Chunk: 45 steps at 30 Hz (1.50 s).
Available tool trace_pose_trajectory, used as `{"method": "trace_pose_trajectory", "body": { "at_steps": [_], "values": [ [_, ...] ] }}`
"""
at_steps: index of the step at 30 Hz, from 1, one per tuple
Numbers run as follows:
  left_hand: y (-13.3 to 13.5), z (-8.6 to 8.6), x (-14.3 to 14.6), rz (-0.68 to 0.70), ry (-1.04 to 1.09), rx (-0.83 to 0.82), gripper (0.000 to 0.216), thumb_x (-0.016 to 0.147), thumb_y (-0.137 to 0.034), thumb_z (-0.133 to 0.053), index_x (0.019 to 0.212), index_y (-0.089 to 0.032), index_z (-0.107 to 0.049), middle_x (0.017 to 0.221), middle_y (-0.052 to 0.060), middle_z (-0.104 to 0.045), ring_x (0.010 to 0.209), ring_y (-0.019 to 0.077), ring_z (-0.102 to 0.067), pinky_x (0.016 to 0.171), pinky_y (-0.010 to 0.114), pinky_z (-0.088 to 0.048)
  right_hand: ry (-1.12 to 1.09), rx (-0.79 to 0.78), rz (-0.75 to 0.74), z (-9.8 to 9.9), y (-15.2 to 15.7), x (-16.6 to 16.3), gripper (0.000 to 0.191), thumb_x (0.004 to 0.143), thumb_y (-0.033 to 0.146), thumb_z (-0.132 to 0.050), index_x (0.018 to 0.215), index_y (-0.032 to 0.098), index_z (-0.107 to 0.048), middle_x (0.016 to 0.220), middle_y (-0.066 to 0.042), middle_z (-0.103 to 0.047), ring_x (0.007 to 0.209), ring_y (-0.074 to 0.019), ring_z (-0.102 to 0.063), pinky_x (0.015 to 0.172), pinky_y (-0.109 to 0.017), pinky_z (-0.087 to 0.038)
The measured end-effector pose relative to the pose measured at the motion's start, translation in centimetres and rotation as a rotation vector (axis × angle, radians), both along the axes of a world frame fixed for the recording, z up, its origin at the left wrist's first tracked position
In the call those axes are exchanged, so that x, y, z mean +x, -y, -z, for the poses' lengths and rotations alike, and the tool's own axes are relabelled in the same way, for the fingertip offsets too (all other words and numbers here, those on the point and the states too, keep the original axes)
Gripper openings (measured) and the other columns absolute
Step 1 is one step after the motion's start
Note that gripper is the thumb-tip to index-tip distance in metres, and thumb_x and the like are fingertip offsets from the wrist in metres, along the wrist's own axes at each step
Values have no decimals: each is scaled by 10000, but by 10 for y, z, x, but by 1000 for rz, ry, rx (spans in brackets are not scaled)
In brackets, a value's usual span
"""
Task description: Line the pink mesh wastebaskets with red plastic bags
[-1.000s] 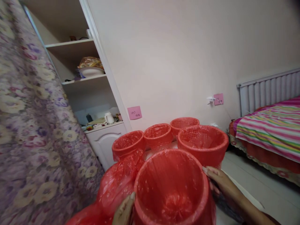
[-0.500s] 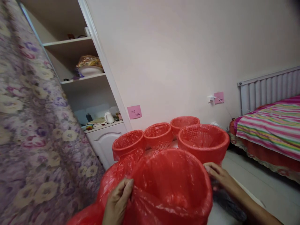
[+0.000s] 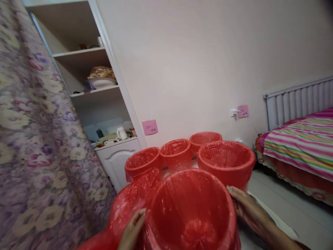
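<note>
A red waste basket (image 3: 191,211) lined with a red plastic bag stands closest to me, its mouth open. My left hand (image 3: 131,231) presses against its left rim, fingers on the bag film. At the right rim my right hand (image 3: 247,208) lies flat against the side of the same basket. A loose red plastic bag (image 3: 130,205) bulges just left of the basket, beside my left hand. Several more red lined baskets stand behind: a large basket (image 3: 226,161) to the right and three smaller baskets (image 3: 175,152) in a row.
A floral purple curtain (image 3: 33,139) fills the left side. White shelving (image 3: 99,90) with a bowl and a low cabinet stands behind it. A bed with a striped cover (image 3: 299,146) and a radiator (image 3: 299,102) are at the right. Pink notes are stuck on the wall.
My left hand has slid down from the top of the bag's rim to the basket's left side. The bag film now lies smoother over the rim. My right hand stays at the right rim.
</note>
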<state>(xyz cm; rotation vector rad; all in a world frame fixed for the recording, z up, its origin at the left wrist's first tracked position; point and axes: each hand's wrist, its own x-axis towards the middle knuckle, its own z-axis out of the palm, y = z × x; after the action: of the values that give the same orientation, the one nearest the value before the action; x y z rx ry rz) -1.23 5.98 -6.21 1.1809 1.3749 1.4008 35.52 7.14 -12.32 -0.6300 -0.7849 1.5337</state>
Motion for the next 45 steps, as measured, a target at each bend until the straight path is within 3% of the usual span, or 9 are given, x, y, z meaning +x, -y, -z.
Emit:
{"method": "trace_pose_trajectory", "body": {
  "at_steps": [5, 12, 18, 24, 28, 31, 33, 37, 45],
  "values": [
    [-17, -10, -13, 77, -381, 86, 541, 608, -735, -666, 589, -222, -494, 658, -6, -571, 695, 200, -545, 696, 318, -467, 351, 120, 108, -7, -15, 5, 495, 815, 630, -644, 641, 206, -456, 446, 91, -419, 389, -59, -327, 408, -200, -234],
    [-18, -25, -17, 1, -772, 216, 373, 754, -575, -558, 703, -210, -616, 714, 20, -615, 737, 235, -574, 711, 320, -414, 800, 220, 204, -19, -29, 19, 567, 805, 769, -444, 621, 236, -383, 491, 70, -440, 398, -80, -362, 425, -232, -254],
    [-10, -44, 1, 49, -456, 214, 419, 828, -608, -544, 694, -213, -504, 814, -9, -547, 764, 166, -492, 685, 255, -398, 1108, 272, 304, -32, -37, 23, 417, 859, 623, -483, 719, 244, -380, 575, 63, -482, 492, -124, -471, 490, -249, -315],
    [-31, -44, 4, 98, -376, 166, 441, 793, -627, -577, 674, -227, -434, 629, -68, -409, 595, 124, -366, 569, 240, -335, 1573, 393, 430, -53, -35, 17, 134, 875, 300, -496, 774, 214, -515, 729, -39, -659, 683, -216, -602, 603, -306, -306],
    [-34, -54, 4, 72, -428, 170, 483, 667, -578, -722, 958, -211, -601, 728, -29, -572, 687, 180, -526, 650, 279, -421, 1738, 420, 449, -63, -35, 15, 149, 906, 288, -484, 842, 198, -585, 817, -123, -717, 732, -299, -656, 591, -328, -296],
    [-31, -60, 9, 189, -640, 146, 758, 569, -417, -835, 1256, -225, -579, 1165, 95, -682, 1079, 294, -605, 942, 377, -433, 1804, 461, 444, -71, -38, 13, 147, 913, 299, -519, 947, 184, -605, 890, -142, -734, 805, -330, -683, 623, -346, -358],
    [-32, -60, 14, 269, -829, 130, 628, 549, -283, -822, 1155, -233, -663, 1219, 106, -686, 1132, 330, -593, 980, 400, -398, 1831, 493, 437, -75, -42, 8, 164, 885, 300, -589, 982, 169, -607, 963, -151, -733, 873, -344, -688, 668, -360, -394],
    [-42, -59, 23, 270, -927, 174, 51, 630, -208, -657, 602, -214, -615, 664, 10, -648, 687, 229, -564, 682, 316, -350, 1870, 531, 413, -82, -50, 0, 87, 875, 157, -564, 933, 160, -629, 994, -141, -733, 898, -314, -695, 691, -348, -410],
    [-51, -69, 19, 245, -676, 287, 290, 763, -493, -582, 683, -223, -513, 820, 35, -599, 838, 237, -539, 759, 323, -393, 1863, 548, 469, -82, -59, 7, 153, 944, 157, -472, 983, 122, -616, 984, -167, -711, 853, -300, -679, 670, -349, -383]
  ]
}}
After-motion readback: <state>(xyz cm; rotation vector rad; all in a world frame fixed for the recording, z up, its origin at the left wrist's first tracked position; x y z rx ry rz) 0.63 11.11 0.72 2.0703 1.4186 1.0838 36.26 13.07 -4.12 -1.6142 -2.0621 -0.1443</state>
